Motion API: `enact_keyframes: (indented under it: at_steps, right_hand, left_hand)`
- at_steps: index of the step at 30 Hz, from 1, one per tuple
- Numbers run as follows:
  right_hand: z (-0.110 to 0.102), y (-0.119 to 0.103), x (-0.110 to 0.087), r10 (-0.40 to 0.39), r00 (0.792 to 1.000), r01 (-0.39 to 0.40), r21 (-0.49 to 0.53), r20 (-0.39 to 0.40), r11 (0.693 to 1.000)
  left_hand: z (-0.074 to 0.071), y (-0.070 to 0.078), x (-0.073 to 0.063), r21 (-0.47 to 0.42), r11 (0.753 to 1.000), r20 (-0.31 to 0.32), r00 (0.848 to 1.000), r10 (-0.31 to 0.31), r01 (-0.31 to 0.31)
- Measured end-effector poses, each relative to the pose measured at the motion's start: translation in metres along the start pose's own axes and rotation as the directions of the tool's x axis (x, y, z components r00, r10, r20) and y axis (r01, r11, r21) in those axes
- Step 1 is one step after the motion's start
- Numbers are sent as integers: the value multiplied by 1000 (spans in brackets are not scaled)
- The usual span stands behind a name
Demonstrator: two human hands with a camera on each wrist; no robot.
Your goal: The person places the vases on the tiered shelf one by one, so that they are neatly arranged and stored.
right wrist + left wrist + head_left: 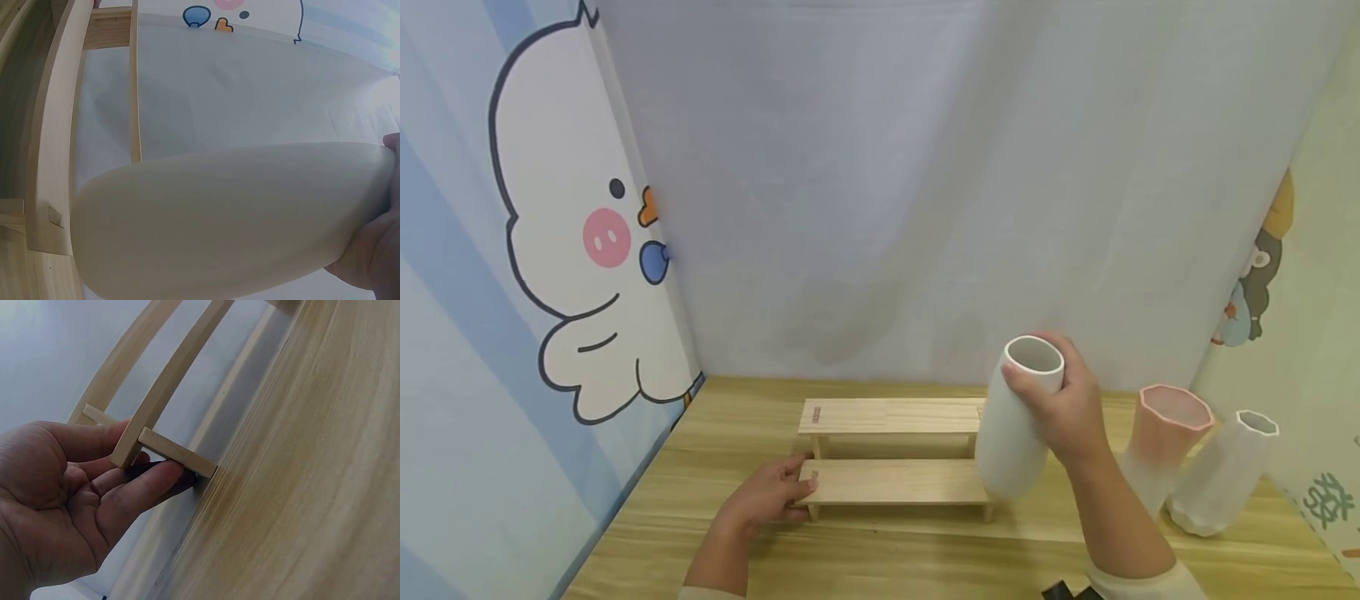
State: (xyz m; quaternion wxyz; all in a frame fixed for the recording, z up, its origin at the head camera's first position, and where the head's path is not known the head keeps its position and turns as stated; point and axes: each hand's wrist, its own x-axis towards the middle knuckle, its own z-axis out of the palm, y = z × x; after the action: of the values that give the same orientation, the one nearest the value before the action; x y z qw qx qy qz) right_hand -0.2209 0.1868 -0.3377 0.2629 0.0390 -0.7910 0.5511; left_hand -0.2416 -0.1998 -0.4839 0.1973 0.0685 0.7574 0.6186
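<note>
My right hand [1063,400] grips a tall smooth white vase [1011,442] near its rim, thumb at the front. The vase tilts a little, its mouth facing up, and overlaps the right end of a two-tier wooden rack [895,482] in the head view. In the right wrist view the vase [231,219] has its rounded base right by the rack's end. My left hand [767,497] holds the left end of the rack's lower, front shelf. In the left wrist view, the thumb lies over the shelf end [128,447] and the fingers curl beneath, against the short leg.
A pink-and-white vase [1172,417] and a faceted white vase [1225,475] stand at the right of the wooden table [880,567]. A pale curtain [880,208] hangs behind. A cartoon-printed panel [565,250] borders the left; another printed panel [1307,333] borders the right.
</note>
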Motion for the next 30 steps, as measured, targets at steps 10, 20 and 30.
enact_keyframes:
  at_steps: [10,20,30]
  right_hand:
    - [11,1,2,16,999,-17,16,38,1000]
    - [21,-2,2,24,998,-26,29,63,999]
    - [32,-3,2,18,997,-21,36,81,999]
  left_hand:
    - [1,2,-1,-15,1000,3,1000,-1,1]
    - [0,-1,2,-29,1000,10,1000,0,1]
    - [-1,-1,1,-25,1000,1,1000,1,-1]
